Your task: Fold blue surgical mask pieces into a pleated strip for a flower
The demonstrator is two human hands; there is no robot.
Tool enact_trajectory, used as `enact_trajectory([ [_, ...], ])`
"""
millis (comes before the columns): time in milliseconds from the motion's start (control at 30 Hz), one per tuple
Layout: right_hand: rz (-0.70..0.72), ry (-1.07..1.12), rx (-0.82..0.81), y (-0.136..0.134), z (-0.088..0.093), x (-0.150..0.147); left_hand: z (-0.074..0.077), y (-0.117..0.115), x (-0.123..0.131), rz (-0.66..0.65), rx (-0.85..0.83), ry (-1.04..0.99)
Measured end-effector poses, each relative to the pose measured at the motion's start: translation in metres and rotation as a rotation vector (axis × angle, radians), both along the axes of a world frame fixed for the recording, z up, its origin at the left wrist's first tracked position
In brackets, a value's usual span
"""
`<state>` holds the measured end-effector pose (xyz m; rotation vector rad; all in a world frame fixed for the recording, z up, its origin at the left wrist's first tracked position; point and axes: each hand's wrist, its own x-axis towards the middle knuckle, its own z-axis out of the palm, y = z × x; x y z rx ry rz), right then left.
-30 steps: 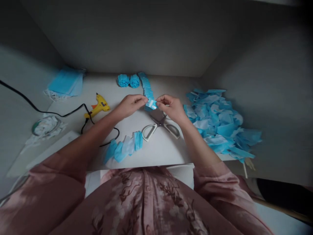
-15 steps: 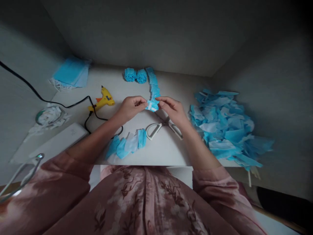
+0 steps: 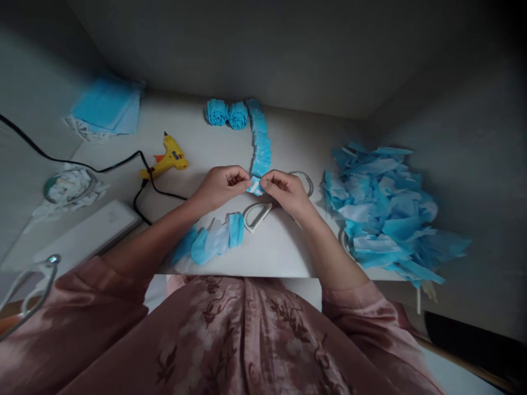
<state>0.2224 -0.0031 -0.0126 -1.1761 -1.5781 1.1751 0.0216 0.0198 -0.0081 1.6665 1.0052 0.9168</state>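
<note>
A pleated strip of light-blue mask fabric (image 3: 260, 142) runs from the back of the table toward me, and its near end lies between my fingertips. My left hand (image 3: 226, 185) pinches the left edge of that end with thumb and forefinger. On the opposite edge, my right hand (image 3: 284, 191) does the same. White patches show on the piece between them. Just below, a pair of scissors (image 3: 257, 216) lies with one white handle loop visible and the rest mostly covered by my right hand. Two rolled blue fabric roses (image 3: 226, 113) sit beside the strip's far end.
A yellow glue gun (image 3: 171, 156) with a black cord lies left. Stacked blue masks (image 3: 105, 107) are at back left, above white scraps (image 3: 69, 186) and a white box (image 3: 90, 236). Cut pieces (image 3: 214, 238) lie in front; a large fabric pile (image 3: 382, 203) is right.
The view has shifted slightly. Both hands have come a little closer together over the strip's end, still pinching it. A round rim now shows behind my right hand, which covers more of the scissors.
</note>
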Motion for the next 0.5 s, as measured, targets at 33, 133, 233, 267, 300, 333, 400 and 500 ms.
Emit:
enact_trajectory([
  [33,0.001,0.004,-0.003,-0.0007,0.0004,-0.0004,-0.0002,0.0000,0.0001,-0.007,-0.003,0.003],
  [133,-0.014,0.017,-0.020,-0.0036,0.0020,-0.0009,-0.0006,0.0005,-0.0006,-0.016,-0.025,0.002],
  [233,-0.041,0.016,-0.040,-0.0055,0.0031,-0.0008,-0.0004,0.0012,-0.0018,-0.014,-0.065,-0.009],
  [267,-0.041,0.013,-0.045,-0.0055,0.0033,-0.0009,-0.0001,0.0013,-0.0020,-0.011,-0.074,-0.010],
  [300,-0.035,0.015,-0.049,-0.0053,0.0034,-0.0010,0.0003,0.0013,-0.0021,-0.007,-0.078,-0.013],
  [333,-0.024,0.021,-0.056,-0.0050,0.0035,-0.0013,0.0008,0.0012,-0.0020,-0.003,-0.079,-0.014],
  [400,-0.002,0.055,-0.072,-0.0040,0.0036,-0.0023,0.0024,0.0005,-0.0017,0.000,-0.075,-0.020],
  [500,0.010,0.125,-0.084,-0.0031,0.0032,-0.0038,0.0051,-0.0011,-0.0010,-0.005,-0.077,-0.026],
])
